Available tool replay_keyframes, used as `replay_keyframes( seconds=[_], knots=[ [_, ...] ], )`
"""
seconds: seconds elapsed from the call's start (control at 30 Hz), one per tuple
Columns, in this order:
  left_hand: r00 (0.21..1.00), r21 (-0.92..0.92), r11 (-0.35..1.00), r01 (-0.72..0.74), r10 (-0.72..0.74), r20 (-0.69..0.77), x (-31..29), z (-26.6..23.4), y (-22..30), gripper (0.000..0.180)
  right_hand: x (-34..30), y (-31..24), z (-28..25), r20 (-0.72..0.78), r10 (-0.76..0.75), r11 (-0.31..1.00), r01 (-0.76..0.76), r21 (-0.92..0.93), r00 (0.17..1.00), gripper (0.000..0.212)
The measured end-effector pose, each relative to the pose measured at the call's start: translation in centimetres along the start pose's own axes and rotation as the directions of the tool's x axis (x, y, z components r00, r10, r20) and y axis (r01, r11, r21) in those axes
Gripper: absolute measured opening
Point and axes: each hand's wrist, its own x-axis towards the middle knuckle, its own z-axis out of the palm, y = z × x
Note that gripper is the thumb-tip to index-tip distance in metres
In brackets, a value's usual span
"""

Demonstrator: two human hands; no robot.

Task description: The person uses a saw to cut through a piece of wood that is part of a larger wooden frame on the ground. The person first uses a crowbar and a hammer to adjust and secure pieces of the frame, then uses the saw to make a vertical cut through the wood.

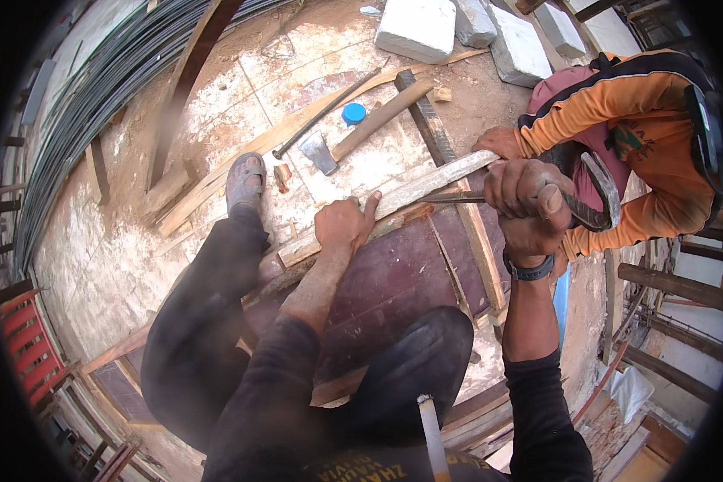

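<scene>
My right hand (pixel 530 201) is wrapped around a crowbar (pixel 602 189). Its hooked end sticks out past the fist, and its shaft runs left against a wooden batten (pixel 414 191). My left hand (pixel 346 223) grips the batten nearer its left end, thumb stretched along it. Beneath lies a maroon panel (pixel 369 281) with timber edging. At the batten's far right end is the hand (pixel 502 143) of a co-worker in orange sleeves. Beyond the batten lies a hammer-like tool (pixel 320 153) with a metal head and thick wooden handle. Near it are a blue cap (pixel 353 113) and a dark metal rod (pixel 327 112).
Pale blocks (pixel 418 30) stand at the back. Long steel bars (pixel 96 100) are piled at far left, near a slanting timber post (pixel 186 80). A red slatted rack (pixel 34 345) stands at lower left. A cigarette (pixel 434 434) juts in from the lower edge.
</scene>
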Motion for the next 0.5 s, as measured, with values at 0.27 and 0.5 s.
replay_keyframes(
  seconds=[0.27,0.5],
  knots=[
    [0.999,0.000,1.000,0.009,-0.009,0.032,-0.1,0.0,0.6,0.072,-2.9,5.0,-1.4,-0.109,-0.036,0.993,0.024,-0.117,0.993,0.043],
    [0.999,-0.012,1.000,0.008,-0.007,0.045,-0.2,0.1,0.1,0.074,-5.3,-0.7,0.1,-0.008,-0.101,0.994,0.100,-0.040,0.995,0.053]
  ],
)
